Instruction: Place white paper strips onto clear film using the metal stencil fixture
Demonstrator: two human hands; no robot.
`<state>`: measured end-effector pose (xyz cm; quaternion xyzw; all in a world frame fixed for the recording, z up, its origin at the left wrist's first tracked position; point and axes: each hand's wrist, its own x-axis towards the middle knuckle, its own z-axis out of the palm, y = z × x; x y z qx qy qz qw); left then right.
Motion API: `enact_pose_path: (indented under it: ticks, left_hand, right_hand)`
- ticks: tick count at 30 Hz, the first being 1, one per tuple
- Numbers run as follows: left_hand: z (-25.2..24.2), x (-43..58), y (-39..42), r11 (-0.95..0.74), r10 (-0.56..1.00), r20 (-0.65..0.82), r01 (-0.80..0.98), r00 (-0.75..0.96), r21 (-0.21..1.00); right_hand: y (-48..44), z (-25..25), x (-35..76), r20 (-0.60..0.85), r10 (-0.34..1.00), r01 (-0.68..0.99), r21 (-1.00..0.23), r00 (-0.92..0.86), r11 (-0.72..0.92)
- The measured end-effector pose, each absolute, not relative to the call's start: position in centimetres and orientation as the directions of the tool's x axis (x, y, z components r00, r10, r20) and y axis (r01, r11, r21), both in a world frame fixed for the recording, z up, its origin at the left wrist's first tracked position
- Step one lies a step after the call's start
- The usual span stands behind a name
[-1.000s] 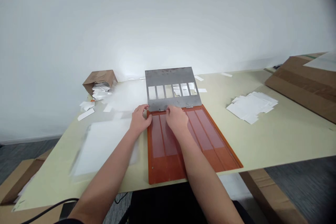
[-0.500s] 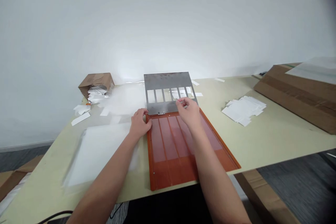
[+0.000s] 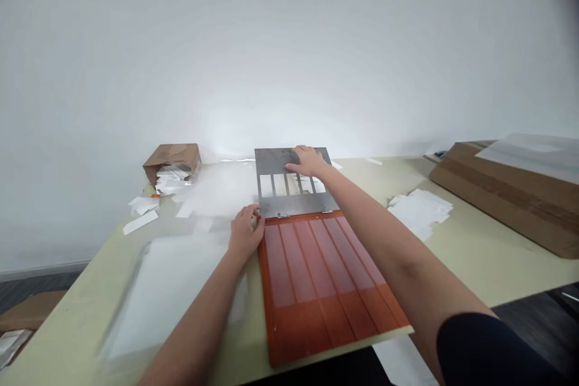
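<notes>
An orange board with long lengthwise grooves lies on the table in front of me, a clear sheet covering most of it. Hinged to its far end is a grey metal plate with a row of rectangular slots, folded back away from me. My left hand is curled at the board's far left corner, thumb and fingers against the edge by the hinge. Over the plate's far part lies my right hand, thumb stretched out and fingertips at the far edge. Nothing shows in its grasp.
A stack of translucent sheets lies left of the board. Behind it, a small cardboard box spills white paper strips. To the right are a pile of white cards and a large carton. The wall borders the table's back.
My right hand has moved from the hinge side of the metal plate to its far part, its pinched fingers now spread. My left hand stays at the board's corner. The view has tilted upward.
</notes>
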<state>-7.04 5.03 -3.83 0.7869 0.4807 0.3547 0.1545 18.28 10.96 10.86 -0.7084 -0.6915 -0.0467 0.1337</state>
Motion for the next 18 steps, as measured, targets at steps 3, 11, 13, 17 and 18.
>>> enact_pose_path:
  ticks: [3, 11, 13, 17, 18]
  left_hand:
    - [-3.9, -7.0, 5.0, -0.483, 0.869, 0.416, 0.646, 0.269, 0.591]
    - [-4.0, -6.8, 4.6, -0.462, 0.877, 0.417, 0.651, 0.237, 0.603]
    - [-4.1, -6.8, 4.6, -0.455, 0.880, 0.423, 0.647, 0.218, 0.612]
    - [-4.2, -6.8, 4.7, -0.464, 0.870, 0.457, 0.620, 0.185, 0.633]
    - [-4.2, -6.8, 4.7, -0.472, 0.864, 0.470, 0.609, 0.178, 0.637]
  right_hand:
    - [13.6, 11.7, 19.2, 0.222, 0.975, 0.999, -0.050, 0.018, -0.007]
    - [16.6, 12.1, 19.8, 0.109, 0.993, 0.998, 0.023, 0.047, -0.050]
    - [16.5, 12.5, 19.7, 0.132, 0.989, 0.997, 0.018, 0.072, -0.075]
    - [14.9, 13.6, 19.6, 0.230, 0.969, 0.996, -0.014, 0.087, -0.086]
    - [14.1, 13.9, 19.6, 0.262, 0.961, 0.996, -0.021, 0.084, -0.082]
